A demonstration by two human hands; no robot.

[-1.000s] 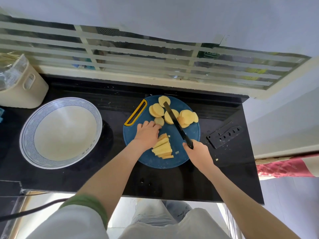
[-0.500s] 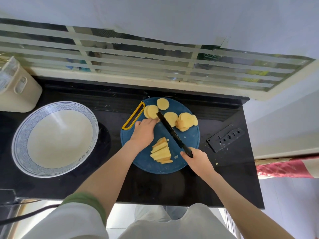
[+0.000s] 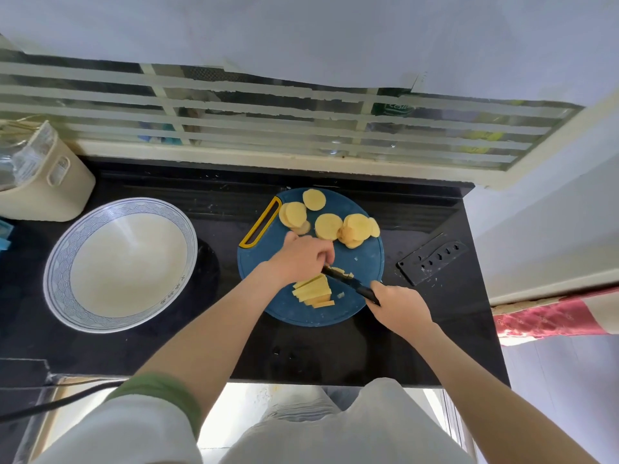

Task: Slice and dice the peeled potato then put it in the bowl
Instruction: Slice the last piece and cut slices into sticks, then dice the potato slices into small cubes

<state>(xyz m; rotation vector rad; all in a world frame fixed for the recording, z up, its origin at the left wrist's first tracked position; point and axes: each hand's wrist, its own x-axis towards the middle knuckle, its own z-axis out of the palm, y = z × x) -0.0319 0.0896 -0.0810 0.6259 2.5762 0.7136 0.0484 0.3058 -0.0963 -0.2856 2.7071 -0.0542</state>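
The right grip (image 3: 398,309) clasps the knife (image 3: 348,283) handle, blade laid across the cutting board (image 3: 365,262); the left grip (image 3: 303,259), fingers (image 3: 326,254) curled clear of the edge, pins a potato piece (image 3: 339,270) beside it. Cut strips (image 3: 315,291) lie under the left wrist, round slices (image 3: 335,222) just beyond, the empty bowl (image 3: 55,262) well to its left.

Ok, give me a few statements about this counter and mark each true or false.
1. The bowl holds diced potato. False: it is empty.
2. The right hand grips the knife. True.
3. Round potato slices lie on the far part of the cutting board. True.
4. The knife sheath lies left of the bowl. False: it lies right of the cutting board.
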